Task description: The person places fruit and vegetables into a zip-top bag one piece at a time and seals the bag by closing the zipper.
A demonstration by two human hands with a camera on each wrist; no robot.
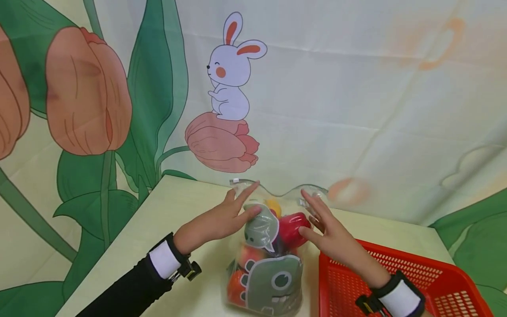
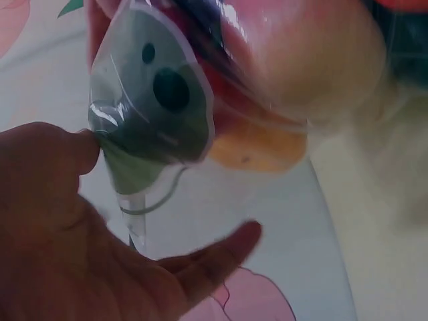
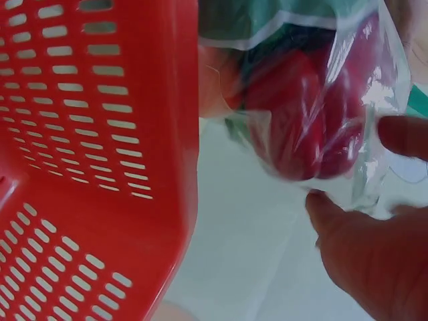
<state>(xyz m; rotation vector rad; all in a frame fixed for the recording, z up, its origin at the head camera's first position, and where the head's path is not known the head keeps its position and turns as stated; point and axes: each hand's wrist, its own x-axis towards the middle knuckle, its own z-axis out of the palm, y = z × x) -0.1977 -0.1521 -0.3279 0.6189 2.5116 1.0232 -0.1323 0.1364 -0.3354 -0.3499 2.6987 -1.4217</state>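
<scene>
A clear zip bag (image 1: pixel 273 290) with a green cartoon print stands on the table, filled with colourful fruit- and vegetable-shaped pieces. A glossy red bell pepper (image 1: pixel 292 230) lies near its mouth, with a yellow piece (image 1: pixel 274 207) behind. The bag's mouth appears wide, its dark zip edge wavy at the back. My left hand (image 1: pixel 215 221) is at the bag's upper left, index finger extended and thumb against the printed plastic (image 2: pixel 157 87). On the other side, my right hand (image 1: pixel 332 237) has its fingers spread beside the pepper and a fold of plastic (image 3: pixel 368 160).
A red perforated plastic basket (image 1: pixel 380 251) stands right of the bag, under my right forearm. The pale tabletop (image 1: pixel 166 229) reaches a hanging cloth (image 1: pixel 317 110) printed with tulips and a rabbit at the back.
</scene>
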